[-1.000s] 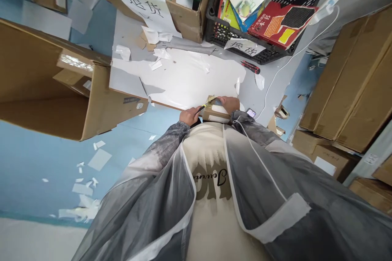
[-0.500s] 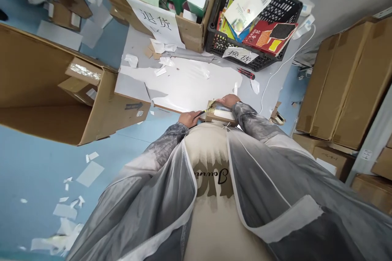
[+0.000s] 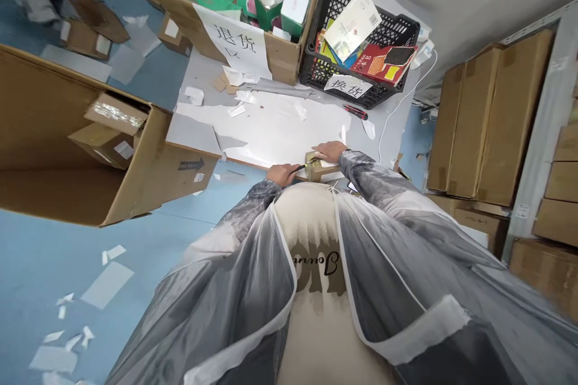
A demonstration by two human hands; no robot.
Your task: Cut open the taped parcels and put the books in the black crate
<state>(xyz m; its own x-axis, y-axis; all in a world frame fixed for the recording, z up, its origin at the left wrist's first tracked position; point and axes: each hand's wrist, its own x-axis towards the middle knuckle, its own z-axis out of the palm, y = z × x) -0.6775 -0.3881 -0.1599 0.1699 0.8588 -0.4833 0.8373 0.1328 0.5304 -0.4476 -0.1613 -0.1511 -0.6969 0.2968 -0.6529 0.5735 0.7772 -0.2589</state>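
Close to my body, at the front edge of the table, is a small cardboard box [image 3: 326,173] with shiny tape and a white label. My left hand [image 3: 280,174] is closed around a slim black utility knife [image 3: 300,168], its yellowish end at the taped left end of the box. Over the far side of the box lies my right hand [image 3: 331,151], fingers bent and gripping it. Part of the box is hidden under that hand and sleeve.
A table [image 3: 194,132] with paper scraps holds a carton [image 3: 284,57] of green boxes, a black crate [image 3: 311,69] of books and a red-black cutter [image 3: 355,112]. A large open carton [image 3: 149,162] stands left. Tall cartons [image 3: 483,126] stand right. Scraps litter the blue floor.
The view has shifted slightly. My right hand has slid left across the box, and the box's taped end has turned a little. The knife stays in my left hand at that end.
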